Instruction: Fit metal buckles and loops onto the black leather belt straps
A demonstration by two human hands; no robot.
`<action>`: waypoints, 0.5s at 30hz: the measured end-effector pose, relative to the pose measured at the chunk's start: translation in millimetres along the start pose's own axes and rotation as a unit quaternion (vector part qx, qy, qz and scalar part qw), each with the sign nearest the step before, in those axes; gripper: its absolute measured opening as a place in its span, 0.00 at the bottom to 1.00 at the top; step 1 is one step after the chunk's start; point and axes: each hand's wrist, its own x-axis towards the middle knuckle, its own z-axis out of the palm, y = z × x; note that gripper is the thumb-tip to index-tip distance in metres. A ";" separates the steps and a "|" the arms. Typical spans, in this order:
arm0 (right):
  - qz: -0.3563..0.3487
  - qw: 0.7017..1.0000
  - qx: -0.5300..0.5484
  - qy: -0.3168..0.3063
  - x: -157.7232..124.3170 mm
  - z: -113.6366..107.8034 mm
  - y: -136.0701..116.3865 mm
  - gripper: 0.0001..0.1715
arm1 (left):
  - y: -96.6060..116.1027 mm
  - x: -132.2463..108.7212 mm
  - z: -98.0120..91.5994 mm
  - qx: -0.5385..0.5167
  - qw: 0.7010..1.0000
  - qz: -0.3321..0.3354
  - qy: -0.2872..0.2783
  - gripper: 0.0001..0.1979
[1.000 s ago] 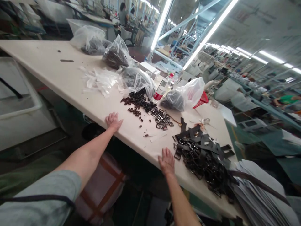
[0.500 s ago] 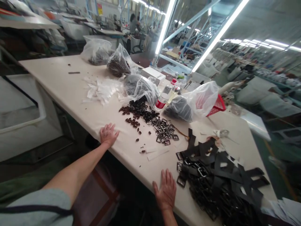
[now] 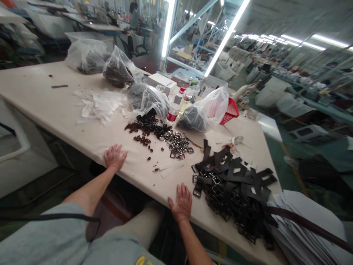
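Observation:
Both my hands rest on the near edge of a cream-covered table [image 3: 91, 140]. My left hand [image 3: 115, 157] lies flat with its fingers spread, holding nothing. My right hand [image 3: 181, 204] is also flat and bare, thumb apart from the fingers. Just right of it lies a heap of black straps with buckles [image 3: 234, 187]. Beyond and between my hands are a pile of loose metal buckles [image 3: 178, 144] and dark brown and black small rings [image 3: 150, 125]. Thin white strips [image 3: 171, 170] lie in front of the buckles.
Clear plastic bags of dark parts [image 3: 149, 99] stand along the far side, beside a bottle with a red cap [image 3: 175, 106], a white box [image 3: 162, 82] and a red basket [image 3: 230, 110]. White scraps [image 3: 102, 105] lie at left. Stacked sheets [image 3: 309, 228] are at lower right.
The view has swung to the right and tilted down, so the table and its things sit further left, and more of my clothing shows. Both hands stay flat on the table edge.

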 end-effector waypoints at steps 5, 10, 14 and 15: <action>-0.003 1.000 0.019 0.012 -2.2 6.0 0.8 0.45 | -2.6 1.8 3.9 0.003 1.000 -0.006 0.003 0.30; -0.001 0.999 0.030 0.040 -3.7 16.1 5.3 0.46 | -1.9 2.5 4.1 0.010 1.000 -0.006 -0.010 0.30; -0.017 0.998 0.023 0.061 -5.4 23.5 10.2 0.46 | 1.2 1.8 6.8 0.008 1.000 -0.009 -0.008 0.29; -0.030 0.997 0.019 0.070 -7.2 27.9 11.8 0.47 | 1.2 0.9 7.0 0.008 1.000 -0.013 -0.001 0.29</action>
